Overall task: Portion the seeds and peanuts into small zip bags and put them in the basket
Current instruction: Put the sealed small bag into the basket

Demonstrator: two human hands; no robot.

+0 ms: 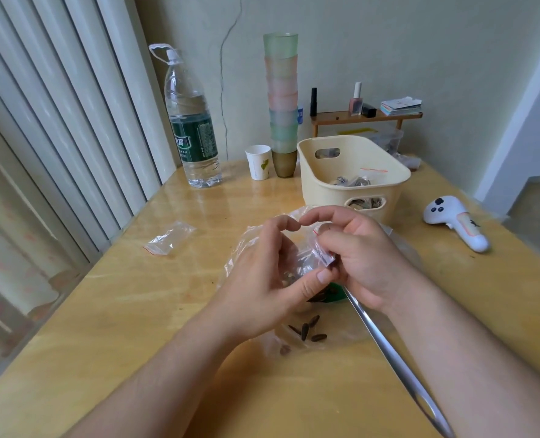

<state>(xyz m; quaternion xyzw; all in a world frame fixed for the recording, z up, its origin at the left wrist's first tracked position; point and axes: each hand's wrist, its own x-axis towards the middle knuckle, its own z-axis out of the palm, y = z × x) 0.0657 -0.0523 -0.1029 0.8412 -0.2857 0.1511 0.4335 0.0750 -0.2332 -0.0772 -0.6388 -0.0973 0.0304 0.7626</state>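
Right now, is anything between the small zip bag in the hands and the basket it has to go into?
Nothing visible blocks it. Both the left hand and right hand pinch the small zip bag over the big plastic bag. The basket stands just beyond, its top open, with filled bags already inside.

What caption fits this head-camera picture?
Both hands pinch a small zip bag over loose seeds, near the basket.

Bare table (110, 311) left of the hands (one empty zip bag (169, 238)), basket (354, 172) close behind.
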